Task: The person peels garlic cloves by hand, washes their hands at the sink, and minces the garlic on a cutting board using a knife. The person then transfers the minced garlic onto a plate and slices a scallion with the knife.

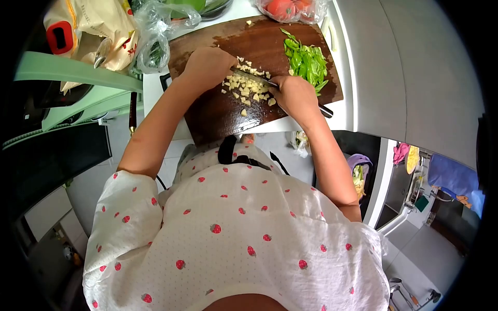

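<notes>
A knife (255, 77) lies low across a heap of chopped garlic (248, 92) on the dark wooden cutting board (218, 116). My right hand (296, 97) is wrapped round its handle, whose dark end sticks out past the little-finger side. At the other end of the blade is my left hand (208, 66), fingers curled and closed at the tip; the exact grip is partly hidden. Garlic bits spread on both sides of the blade. Sliced green peppers (307, 65) form a pile at the board's right, just beyond my right hand.
Behind the board lies a clear bag of tomatoes (282, 9). At the left are a crumpled plastic bag (154, 36) and a cream-coloured package (111, 31) on a green shelf (78, 70). A grey panel (415, 72) flanks the counter's right side.
</notes>
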Tool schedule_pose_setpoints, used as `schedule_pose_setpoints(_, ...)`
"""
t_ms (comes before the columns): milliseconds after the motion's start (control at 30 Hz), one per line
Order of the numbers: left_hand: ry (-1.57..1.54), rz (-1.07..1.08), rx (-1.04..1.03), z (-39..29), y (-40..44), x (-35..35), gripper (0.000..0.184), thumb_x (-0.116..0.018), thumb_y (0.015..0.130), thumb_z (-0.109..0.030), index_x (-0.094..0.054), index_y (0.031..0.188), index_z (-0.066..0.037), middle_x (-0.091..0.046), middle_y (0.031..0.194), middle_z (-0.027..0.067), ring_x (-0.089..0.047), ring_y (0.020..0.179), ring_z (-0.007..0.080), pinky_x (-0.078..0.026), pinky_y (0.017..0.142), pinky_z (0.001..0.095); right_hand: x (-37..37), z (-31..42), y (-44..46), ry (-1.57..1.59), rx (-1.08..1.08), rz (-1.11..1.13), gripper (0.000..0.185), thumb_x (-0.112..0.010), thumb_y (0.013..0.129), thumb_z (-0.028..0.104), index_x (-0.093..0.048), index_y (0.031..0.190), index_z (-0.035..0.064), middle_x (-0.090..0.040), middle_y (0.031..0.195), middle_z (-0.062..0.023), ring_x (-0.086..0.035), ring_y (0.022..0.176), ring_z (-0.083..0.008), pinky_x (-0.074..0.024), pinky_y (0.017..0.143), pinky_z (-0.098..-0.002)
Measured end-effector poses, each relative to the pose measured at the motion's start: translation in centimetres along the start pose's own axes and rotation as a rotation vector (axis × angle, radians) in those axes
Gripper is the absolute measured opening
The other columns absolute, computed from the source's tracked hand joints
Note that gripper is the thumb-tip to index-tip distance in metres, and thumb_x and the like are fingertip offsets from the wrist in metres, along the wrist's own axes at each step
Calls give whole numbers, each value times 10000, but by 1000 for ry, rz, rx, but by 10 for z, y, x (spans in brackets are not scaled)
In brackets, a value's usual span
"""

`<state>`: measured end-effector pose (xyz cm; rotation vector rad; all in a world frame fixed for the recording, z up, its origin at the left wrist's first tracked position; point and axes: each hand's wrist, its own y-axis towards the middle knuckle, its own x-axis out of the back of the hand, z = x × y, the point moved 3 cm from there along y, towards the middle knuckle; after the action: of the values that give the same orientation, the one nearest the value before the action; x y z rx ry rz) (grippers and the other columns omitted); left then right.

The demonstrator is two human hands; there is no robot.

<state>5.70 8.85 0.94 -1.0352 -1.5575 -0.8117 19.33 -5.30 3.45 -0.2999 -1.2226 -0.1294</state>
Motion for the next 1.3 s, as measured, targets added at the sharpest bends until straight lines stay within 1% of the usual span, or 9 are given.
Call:
schedule_pose_setpoints(200, 72, 76, 25, -7, -5, 1, 160, -643, 740, -240, -661, 835, -114, -640, 783, 67, -610, 761, 271, -467, 677, 394, -11, -5, -2, -2, 22, 1, 134, -599, 755, 158, -678, 844, 97, -632, 747, -168, -613, 740, -341, -483, 665, -433)
schedule_pose_setpoints(400, 22, -25, -45, -9, -14, -1, 155, -636, 744, -245, -661, 834, -122, -637, 759, 82, -612, 742, 281, -472, 668, 399, -12, -3, -5, -12, 46, -17, 127, -607, 769, 186, -674, 823, 92, -630, 741, -159, -613, 742, -335, -481, 652, -435)
schedule_pose_setpoints(467, 69, 53, -2, -11, -14, -1, 155, -637, 744, -245, -658, 832, -120, -638, 763, 80, -613, 748, 277, -474, 665, 400, -10, -2, -7, -7, 28, 9, 126, -610, 769, 185, -673, 826, 92, -630, 739, -158, -612, 741, -335, -480, 654, -433)
schedule_pose_setpoints(500, 98, 80, 15, -10, -10, 3, 154, -637, 744, -245, -657, 831, -118, -639, 765, 79, -613, 751, 275, -474, 663, 401, -3, 1, -10, 0, 50, 30, 168, -600, 794, 191, -671, 899, 80, -624, 741, -171, -604, 718, -343, -471, 644, -421)
schedule_pose_setpoints(600, 52, 60, 37, -16, -19, 7, 156, -639, 744, -250, -655, 827, -118, -641, 772, 75, -614, 754, 272, -473, 664, 403, 2, 4, -16, 20, 68, -12, 167, -601, 794, 198, -673, 892, 82, -623, 738, -171, -602, 714, -345, -471, 641, -420)
schedule_pose_setpoints(633, 39, 60, 29, -15, -22, 2, 155, -639, 743, -251, -655, 824, -120, -641, 771, 74, -614, 751, 272, -474, 664, 402, -12, 0, -14, 6, 47, 21, 134, -615, 764, 197, -670, 821, 88, -627, 725, -158, -609, 732, -335, -479, 652, -428)
schedule_pose_setpoints(767, 48, 56, 10, -15, -23, -2, 149, -639, 744, -252, -652, 814, -121, -641, 769, 72, -615, 745, 274, -477, 665, 401, -8, 0, -13, 29, 48, 24, 131, -610, 763, 188, -670, 822, 87, -630, 743, -166, -612, 744, -331, -479, 657, -434)
schedule_pose_setpoints(867, 85, 58, 24, -18, -22, 7, 157, -640, 743, -256, -650, 813, -115, -640, 765, 71, -614, 746, 273, -477, 667, 402, 3, 6, -19, -5, 68, -4, 175, -610, 791, 206, -678, 910, 98, -628, 745, -166, -604, 715, -341, -475, 639, -409)
schedule_pose_setpoints(1300, 59, 72, 27, -18, -24, -2, 151, -669, 717, -232, -653, 808, -113, -634, 746, 75, -614, 736, 274, -476, 660, 401, -10, 2, -17, -40, 51, 32, 175, -610, 793, 211, -680, 905, 97, -626, 744, -165, -604, 725, -341, -474, 645, -420)
